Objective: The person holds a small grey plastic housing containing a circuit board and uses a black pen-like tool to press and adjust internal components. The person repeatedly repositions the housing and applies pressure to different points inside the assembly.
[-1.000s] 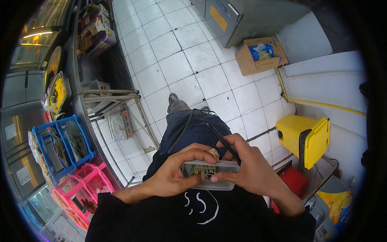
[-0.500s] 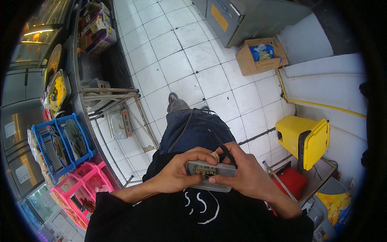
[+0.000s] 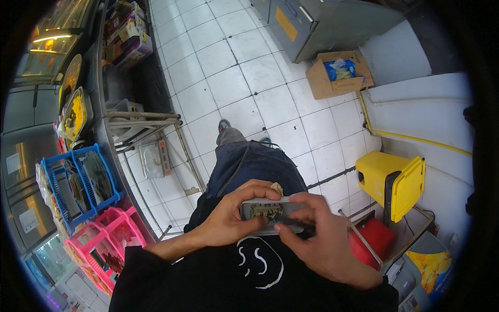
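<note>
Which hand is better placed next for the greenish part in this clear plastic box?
Probably the right hand: its fingers reach over the box, whose left end the left hand grips.

Box [image 3: 246,209] between left hand [image 3: 233,214] and right hand [image 3: 321,236], racks [image 3: 87,185] left, bin [image 3: 378,177] right

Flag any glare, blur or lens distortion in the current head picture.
Head view: a bright streak at upper left, lamp or reflection unclear; head view: the right hand looks slightly smeared, the left hand crisper; head view: the edge of the steel counter bows, and black fills the corners.
</note>
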{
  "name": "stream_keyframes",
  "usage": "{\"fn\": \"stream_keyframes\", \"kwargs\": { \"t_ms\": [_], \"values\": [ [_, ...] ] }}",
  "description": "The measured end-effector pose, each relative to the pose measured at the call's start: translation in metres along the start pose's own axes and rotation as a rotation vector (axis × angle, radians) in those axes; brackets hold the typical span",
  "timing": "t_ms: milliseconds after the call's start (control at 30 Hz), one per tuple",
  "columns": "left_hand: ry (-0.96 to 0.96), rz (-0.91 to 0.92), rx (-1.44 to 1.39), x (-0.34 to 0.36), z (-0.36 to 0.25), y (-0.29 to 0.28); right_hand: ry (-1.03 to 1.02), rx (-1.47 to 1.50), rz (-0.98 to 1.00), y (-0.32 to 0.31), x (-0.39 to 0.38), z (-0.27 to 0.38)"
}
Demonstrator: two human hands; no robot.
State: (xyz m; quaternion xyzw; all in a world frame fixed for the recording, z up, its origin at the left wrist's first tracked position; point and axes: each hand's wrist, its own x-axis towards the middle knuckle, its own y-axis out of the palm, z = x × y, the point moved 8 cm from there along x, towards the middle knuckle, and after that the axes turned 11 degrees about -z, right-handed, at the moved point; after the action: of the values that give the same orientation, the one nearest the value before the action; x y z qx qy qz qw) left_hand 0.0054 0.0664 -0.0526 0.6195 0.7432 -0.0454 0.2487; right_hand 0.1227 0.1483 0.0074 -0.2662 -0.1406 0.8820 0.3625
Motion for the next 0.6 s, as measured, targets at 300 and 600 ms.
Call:
{"fn": "stream_keyframes", "kwargs": {
  "t_ms": [300,600],
  "values": [
    [-0.017,-0.008,-0.026,0.0,-0.009,0.003,-0.028,-0.075,-0.024,0.004,0.003,0.003],
    [0.011,-0.044,-0.017,-0.003,-0.007,-0.001,0.012,0.039,-0.079,0.011,-0.004,-0.006]
  ]
}}
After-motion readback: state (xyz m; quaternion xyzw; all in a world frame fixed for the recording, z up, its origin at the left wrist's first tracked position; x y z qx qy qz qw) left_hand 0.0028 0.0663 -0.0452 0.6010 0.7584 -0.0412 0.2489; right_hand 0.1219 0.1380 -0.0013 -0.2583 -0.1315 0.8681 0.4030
